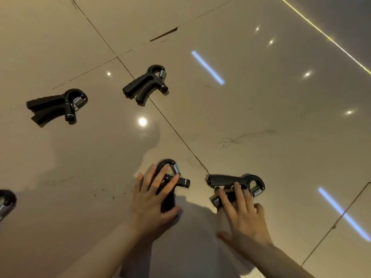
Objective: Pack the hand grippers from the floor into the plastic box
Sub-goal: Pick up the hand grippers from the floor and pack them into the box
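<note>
Two black hand grippers lie flat on the glossy tiled floor [261,117] directly under the person's hands, presumably because both are being picked up at once. The left hand [152,199] lies over the near-left hand gripper [176,181], its fingers spread along the handles toward the looped head and the thumb tucked against the lower end of a handle, so it looks to be closing round the gripper rather than lifting it yet. The right hand [243,215] covers the lower handle of the near-right hand gripper [228,180], fingers laid straight across it and the thumb out to the side; the upper handle and the spring end show clear of the fingers. The two near grippers are apart, with a tile seam running between them. Farther off, a third hand gripper [145,84] sits across the same seam, a fourth hand gripper [54,106] lies well to its left, and a fifth hand gripper [6,201] is cut by the left edge. The plastic box is not in view, so the carry direction cannot be told. Bare floor surrounds each gripper, leaving open room for lifting.
</note>
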The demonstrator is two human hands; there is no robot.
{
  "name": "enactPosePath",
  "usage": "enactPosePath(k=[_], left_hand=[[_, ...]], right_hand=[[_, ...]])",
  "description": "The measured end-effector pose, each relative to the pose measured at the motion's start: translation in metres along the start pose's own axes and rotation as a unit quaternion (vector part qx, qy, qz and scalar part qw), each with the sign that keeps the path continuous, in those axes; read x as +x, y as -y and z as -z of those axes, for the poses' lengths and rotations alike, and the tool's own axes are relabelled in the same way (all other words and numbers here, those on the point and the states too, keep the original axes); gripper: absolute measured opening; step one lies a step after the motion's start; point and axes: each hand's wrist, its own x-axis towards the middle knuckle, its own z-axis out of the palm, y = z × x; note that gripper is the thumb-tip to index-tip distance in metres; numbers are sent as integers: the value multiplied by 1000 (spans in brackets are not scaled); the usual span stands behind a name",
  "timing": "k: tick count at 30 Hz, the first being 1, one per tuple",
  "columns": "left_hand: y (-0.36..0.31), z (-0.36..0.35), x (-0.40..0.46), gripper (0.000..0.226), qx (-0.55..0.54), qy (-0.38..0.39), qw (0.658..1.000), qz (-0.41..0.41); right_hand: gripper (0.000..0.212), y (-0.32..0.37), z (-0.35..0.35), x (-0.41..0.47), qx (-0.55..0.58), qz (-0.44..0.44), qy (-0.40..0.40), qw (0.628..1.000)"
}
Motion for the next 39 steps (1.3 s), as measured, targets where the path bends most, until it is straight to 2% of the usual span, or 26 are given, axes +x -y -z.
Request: enactPosePath(k=[4,7,9,11,13,15,17,18,21,25,28,31,33,34,35,37,39], left_hand=[[-17,-10,-4,74,-15,4,998,56],[-26,-9,-8,75,-39,-28,995,86],[-25,-1,-11,76,-40,-71,997,5],[-14,13,-11,75,0,-66,987,-146],[5,28,-2,77,114,13,946,-305],[18,37,10,80,218,94,879,-414],[17,44,22,90,268,143,833,-462],[13,45,27,88,273,145,822,-478],[3,45,36,76,269,139,800,-519],[-4,45,43,77,275,185,786,-522],[-14,49,42,58,262,196,795,-511],[-22,52,42,43,220,172,822,-497],[-28,58,46,38,171,126,854,-475],[-32,62,48,42,141,98,877,-449],[-36,65,48,50,95,68,906,-406],[-43,74,44,64,-64,25,963,-259],[-48,79,39,70,-189,-6,975,-119]], right_hand=[[112,3,4,3,-12,-5,1,1000],[96,5,18,8,-14,9,-43,999],[95,-1,23,16,2,28,-80,996],[108,-5,28,29,-11,66,-82,994],[118,-7,30,42,-23,117,-59,991],[119,-7,25,51,8,145,-36,989],[120,-7,19,54,27,146,-40,988],[119,-9,16,54,31,149,-43,987],[117,-15,16,53,41,161,-43,985],[113,-17,22,53,30,168,-24,985],[110,-15,23,50,36,179,-50,982],[96,-16,30,46,41,195,-123,972],[81,-18,43,39,124,169,-190,959],[77,-20,50,35,180,142,-225,947],[77,-23,56,30,229,113,-257,932],[80,-28,66,21,289,68,-299,907],[70,-30,69,13,299,28,-320,899]])
